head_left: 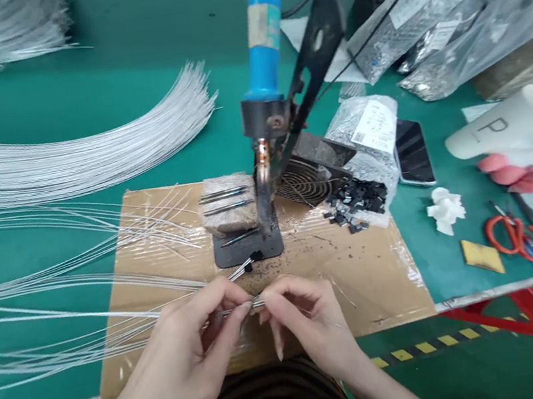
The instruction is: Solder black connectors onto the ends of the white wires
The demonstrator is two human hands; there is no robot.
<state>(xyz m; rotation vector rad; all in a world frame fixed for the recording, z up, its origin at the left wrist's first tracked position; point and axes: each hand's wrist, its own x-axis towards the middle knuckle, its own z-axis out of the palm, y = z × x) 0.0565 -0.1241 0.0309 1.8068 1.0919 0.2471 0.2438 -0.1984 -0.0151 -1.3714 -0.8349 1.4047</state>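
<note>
My left hand [201, 341] is closed in a pinch on thin silver-grey wires [153, 281], which run off to the left. Close beside it, my right hand [314, 323] pinches the ends of the wires between thumb and fingers. Just above the fingertips, a few wire ends carry small black pieces [254, 257]. A blue-handled soldering iron [265, 44] hangs tip-down in a black bracket over a dark pad [249, 251]. Next to the tip sits a greyish block [228, 205] with thin dark rods lying on top. Fingers hide what exactly is between the hands.
A cardboard sheet [362, 292] covers the green table's front part. Wire bundles [88, 157] lie at left. On the right are a pile of small black parts [362, 198], a phone [412, 153], a white mug [507, 124], orange-handled scissors [515, 234] and plastic bags [467, 33].
</note>
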